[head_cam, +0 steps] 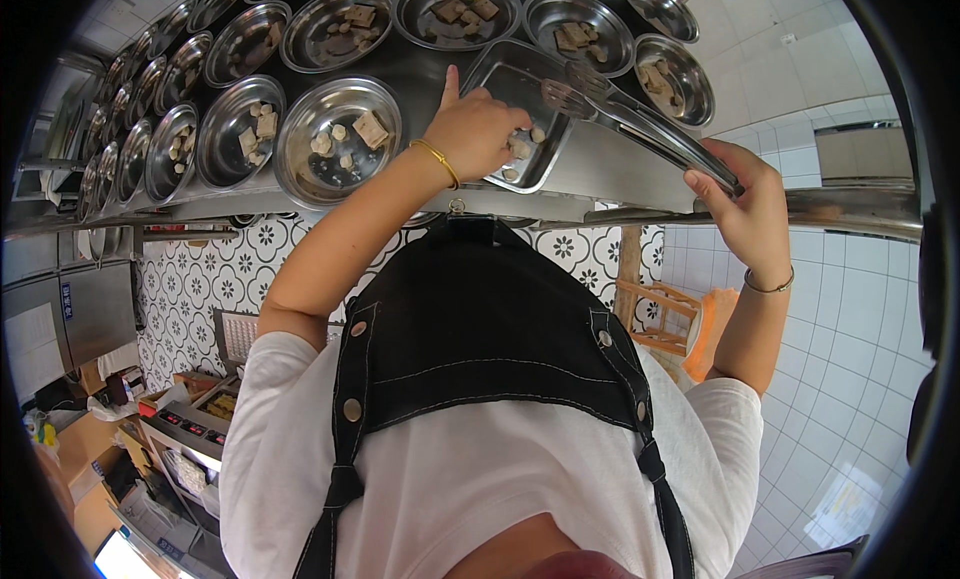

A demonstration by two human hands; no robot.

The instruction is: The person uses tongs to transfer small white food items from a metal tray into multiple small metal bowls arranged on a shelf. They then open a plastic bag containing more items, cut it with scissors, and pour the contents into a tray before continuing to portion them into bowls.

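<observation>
My left hand [480, 133], with a yellow bracelet at the wrist, reaches into a rectangular metal tray [517, 69]. One finger points away; the others curl down beside several small pale food balls [519, 145]. Whether they pinch one is hidden. My right hand [750, 196] grips the handle end of metal serving tongs [660, 133]; their slotted heads hang over the tray's right side. Left of the tray, a round steel bowl [300, 163] holds small pale pieces [321, 144] and a beige slab [370, 130].
Rows of similar steel bowls [240, 133], most with slabs and balls, cover the metal counter [427, 91] to the left and behind. More bowls [675, 80] stand at the right. The counter's front edge [570, 204] runs before my black apron [487, 316]. A wooden stool [664, 316] stands below right.
</observation>
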